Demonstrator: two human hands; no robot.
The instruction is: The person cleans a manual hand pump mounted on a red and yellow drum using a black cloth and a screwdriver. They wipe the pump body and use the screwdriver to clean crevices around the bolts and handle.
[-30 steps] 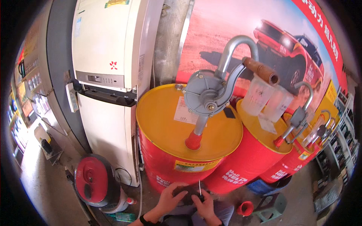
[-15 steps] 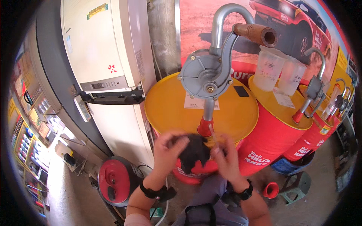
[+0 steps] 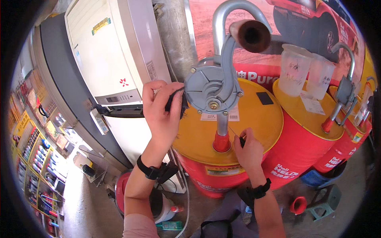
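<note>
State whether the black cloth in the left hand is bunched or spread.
Bunched, as far as shows: the black cloth is a small wad gripped in the left hand, which hides part of it.

One head-worn fisheye looks forward and down, near the grey pump [image 3: 207, 88].

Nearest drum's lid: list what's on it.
The yellow lid bears a red collar with the grey pump, a white label and a dark rectangle. The pump covers part of the label; left hand with black cloth, and right hand, cover parts of the lid.
</note>
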